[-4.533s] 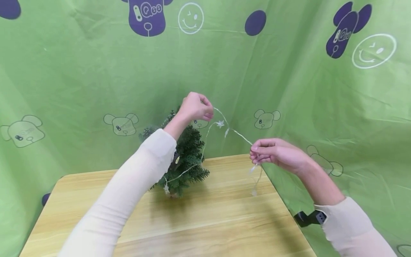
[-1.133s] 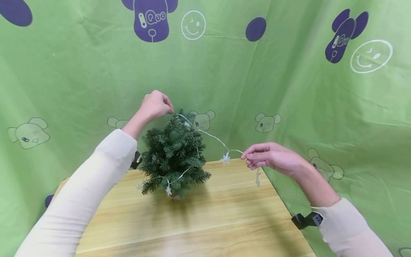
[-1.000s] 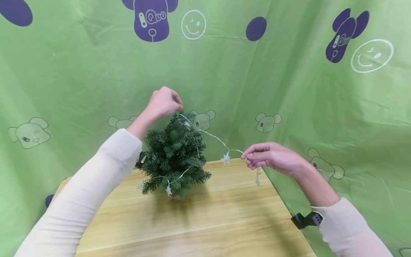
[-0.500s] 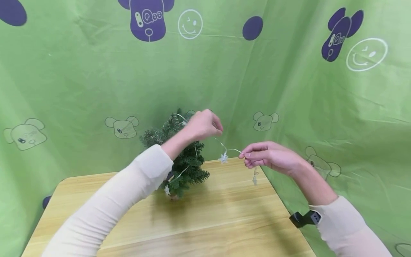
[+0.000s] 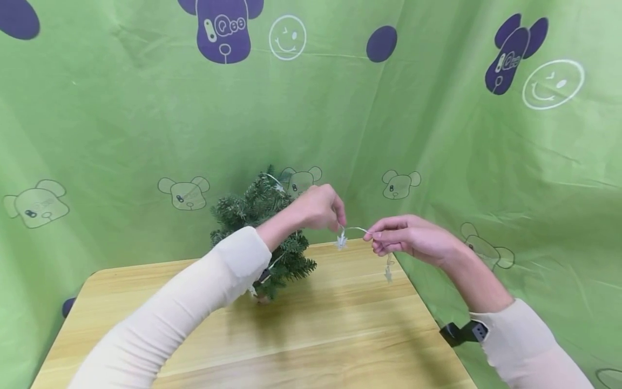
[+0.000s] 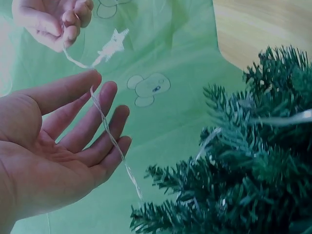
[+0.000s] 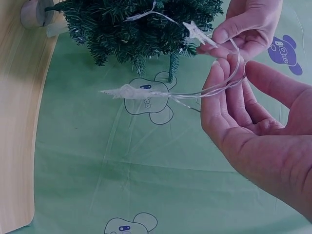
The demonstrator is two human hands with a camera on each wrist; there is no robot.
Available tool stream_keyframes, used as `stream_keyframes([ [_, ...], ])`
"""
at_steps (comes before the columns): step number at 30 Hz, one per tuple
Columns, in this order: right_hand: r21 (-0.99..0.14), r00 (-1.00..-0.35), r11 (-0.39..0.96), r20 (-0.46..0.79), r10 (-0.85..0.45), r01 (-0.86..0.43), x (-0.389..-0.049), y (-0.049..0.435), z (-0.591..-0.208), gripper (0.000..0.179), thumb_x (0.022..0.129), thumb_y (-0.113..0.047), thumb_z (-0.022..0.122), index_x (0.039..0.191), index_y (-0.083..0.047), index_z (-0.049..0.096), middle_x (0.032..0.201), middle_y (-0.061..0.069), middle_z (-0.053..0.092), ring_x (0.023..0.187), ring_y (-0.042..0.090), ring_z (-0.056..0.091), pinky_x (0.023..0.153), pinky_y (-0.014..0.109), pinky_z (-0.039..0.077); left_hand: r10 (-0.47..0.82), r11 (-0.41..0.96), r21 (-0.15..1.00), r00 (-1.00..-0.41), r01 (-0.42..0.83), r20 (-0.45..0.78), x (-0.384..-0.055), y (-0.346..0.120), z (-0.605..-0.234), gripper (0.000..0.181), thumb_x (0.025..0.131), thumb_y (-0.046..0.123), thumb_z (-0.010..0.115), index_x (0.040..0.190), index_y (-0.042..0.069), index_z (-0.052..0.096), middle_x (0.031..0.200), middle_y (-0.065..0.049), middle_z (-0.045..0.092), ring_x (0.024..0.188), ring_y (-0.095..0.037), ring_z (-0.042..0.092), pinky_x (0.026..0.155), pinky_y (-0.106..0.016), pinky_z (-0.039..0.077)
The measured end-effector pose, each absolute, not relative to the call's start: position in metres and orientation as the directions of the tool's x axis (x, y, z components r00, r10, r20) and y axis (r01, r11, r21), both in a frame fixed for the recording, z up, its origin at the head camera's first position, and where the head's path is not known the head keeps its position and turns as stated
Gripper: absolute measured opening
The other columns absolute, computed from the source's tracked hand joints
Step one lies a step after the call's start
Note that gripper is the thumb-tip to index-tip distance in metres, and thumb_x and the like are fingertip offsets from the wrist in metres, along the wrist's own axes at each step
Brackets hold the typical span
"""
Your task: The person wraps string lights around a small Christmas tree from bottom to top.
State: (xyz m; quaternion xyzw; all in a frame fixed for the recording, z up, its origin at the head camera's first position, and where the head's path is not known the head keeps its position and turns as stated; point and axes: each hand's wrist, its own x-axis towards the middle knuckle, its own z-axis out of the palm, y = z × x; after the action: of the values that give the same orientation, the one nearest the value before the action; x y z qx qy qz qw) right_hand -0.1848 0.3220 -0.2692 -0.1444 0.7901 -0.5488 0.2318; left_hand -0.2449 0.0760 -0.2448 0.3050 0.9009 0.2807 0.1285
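Tree (image 5: 255, 202) on table (image 5: 316, 335), curtain (image 5: 121, 119) behind both, star (image 5: 342, 241) right of tree

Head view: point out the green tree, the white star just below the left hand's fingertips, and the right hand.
Green tree (image 5: 249, 208): head view, on its upper-left branches.
White star (image 5: 342, 241): head view, on the middle of the star.
Right hand (image 5: 415, 237): head view, on the middle of the hand.
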Motion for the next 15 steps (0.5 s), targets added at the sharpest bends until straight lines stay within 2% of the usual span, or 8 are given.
stream_keyframes([
  [5, -0.933, -0.854, 0.357, -0.216, -0.474, 0.038, -0.185, 0.324, -0.27, 0.024, 0.1, -0.015, 0.061, 0.117, 0.002, 0.065, 0.105, 0.007, 0.07, 0.096, 0.018, 0.068, 0.094, 0.033, 0.058, 0.602, 0.685, 0.543, -0.797, 0.487, -0.045, -0.25, 0.069, -0.237, 0.009, 0.084, 0.014, 0.08, 0.08, 0.021, 0.076, 0.085, 0.007, 0.073, 0.094, -0.019, 0.059, 0.089, -0.039, 0.05],
  [9, -0.932, -0.853, 0.36, -0.22, -0.474, 0.04, -0.184, 0.325, -0.271, 0.022, 0.1, -0.015, 0.06, 0.115, 0.001, 0.066, 0.105, 0.007, 0.07, 0.095, 0.018, 0.068, 0.094, 0.033, 0.058, 0.589, 0.691, 0.529, -0.808, 0.493, -0.016, -0.255, 0.061, -0.228, 0.004, 0.085, 0.014, 0.078, 0.084, 0.017, 0.078, 0.085, 0.005, 0.074, 0.095, -0.021, 0.06, 0.101, -0.046, 0.048],
  [13, -0.932, -0.854, 0.361, -0.22, -0.472, 0.04, -0.184, 0.326, -0.271, 0.022, 0.1, -0.015, 0.06, 0.115, 0.0, 0.067, 0.107, 0.007, 0.071, 0.097, 0.018, 0.068, 0.095, 0.033, 0.058, 0.567, 0.685, 0.546, -0.823, 0.482, 0.015, -0.259, 0.051, -0.218, 0.005, 0.086, 0.011, 0.077, 0.084, 0.015, 0.077, 0.087, 0.003, 0.074, 0.088, -0.02, 0.06, 0.094, -0.043, 0.052],
  [15, -0.932, -0.854, 0.36, -0.219, -0.472, 0.04, -0.184, 0.326, -0.271, 0.023, 0.1, -0.014, 0.061, 0.116, 0.001, 0.066, 0.109, 0.007, 0.071, 0.098, 0.018, 0.068, 0.096, 0.032, 0.057, 0.553, 0.68, 0.563, -0.833, 0.469, 0.025, -0.261, 0.046, -0.213, 0.006, 0.087, 0.01, 0.076, 0.084, 0.015, 0.076, 0.088, 0.002, 0.074, 0.086, -0.02, 0.061, 0.084, -0.038, 0.053],
])
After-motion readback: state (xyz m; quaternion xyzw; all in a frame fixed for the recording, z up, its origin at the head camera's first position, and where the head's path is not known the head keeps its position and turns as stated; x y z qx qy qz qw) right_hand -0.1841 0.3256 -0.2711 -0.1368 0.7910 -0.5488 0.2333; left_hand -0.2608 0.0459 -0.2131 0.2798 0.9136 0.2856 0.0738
